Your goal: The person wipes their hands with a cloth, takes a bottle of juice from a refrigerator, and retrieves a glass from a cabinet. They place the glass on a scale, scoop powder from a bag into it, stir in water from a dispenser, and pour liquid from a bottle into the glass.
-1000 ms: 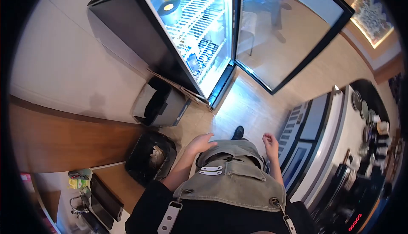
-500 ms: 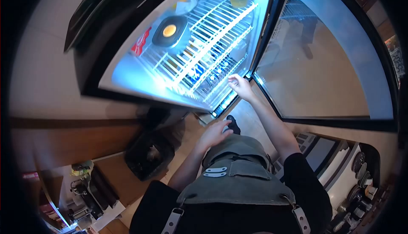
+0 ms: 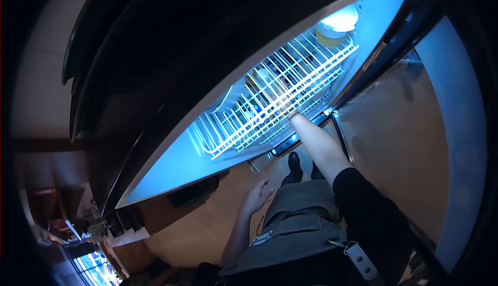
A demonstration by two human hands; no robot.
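Observation:
A lit fridge with white wire shelves point(image 3: 280, 96) stands open in front of me. My right forearm reaches into it, and my right hand point(image 3: 284, 104) is under the top wire shelf, mostly hidden by the wires; its fingers cannot be made out. A round tub with a white lid point(image 3: 336, 25) sits at the right end of the top shelf. Something blue point(image 3: 255, 112) shows through the wires to the left of my right hand. My left hand point(image 3: 257, 195) hangs low beside my apron point(image 3: 301, 208), fingers apart, holding nothing.
The fridge's glass door point(image 3: 399, 130) is swung out on the right. Its dark frame point(image 3: 129, 156) fills the upper left. A dark bin point(image 3: 194, 190) is on the floor below the fridge. Shelving and a bright screen-like panel point(image 3: 96, 268) are at the lower left.
My view has moved closer to the fridge. My right hand has gone from the fridge's front edge to beneath the top shelf. My left hand remains low and has its fingers apart.

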